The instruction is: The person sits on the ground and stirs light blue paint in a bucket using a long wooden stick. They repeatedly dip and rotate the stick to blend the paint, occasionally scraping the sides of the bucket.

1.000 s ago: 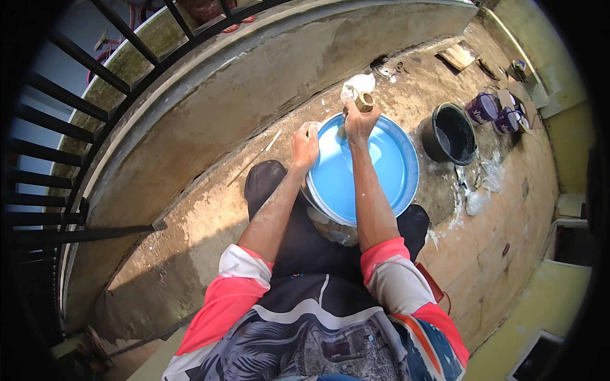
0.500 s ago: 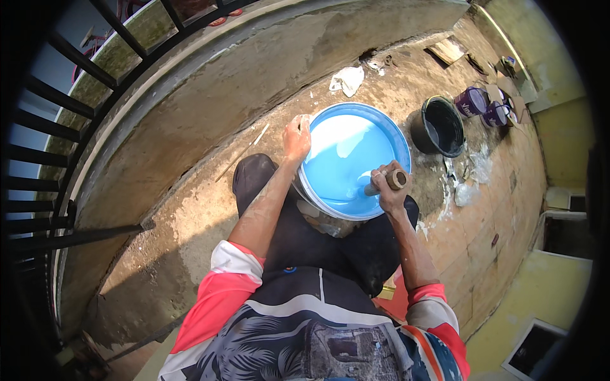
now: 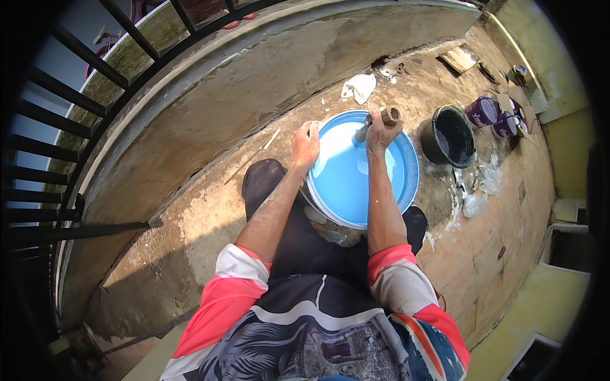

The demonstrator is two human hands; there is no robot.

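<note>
Bucket (image 3: 412, 166) of blue, paint-like liquid (image 3: 337, 181), standing on the floor (image 3: 486, 254) between the person's bent knees. The right hand (image 3: 382, 132), at the far right of the bucket, has its fingers wrapped around a thick round stick (image 3: 391, 115); the upper end points right, and the lower part slants left into the liquid. The left hand (image 3: 306, 146) has its fingers curled over the bucket's left rim, the fingertips partly hidden.

Handling: the bucket is presumably heavy with its load, stiff-walled and liable to slop. A hold on the rim suits steadying; lifting would call for support on both sides. The stick looks rigid and fairly light, best held near its browner upper end, since the wetted length is probably slippery.

Surroundings: a black bucket (image 3: 429, 145) stands just to the right, with purple tubs (image 3: 481, 113) farther right; a crumpled white cloth or bag (image 3: 360, 87) lies beyond the far rim, and a thin rod (image 3: 253, 157) to the left.
</note>
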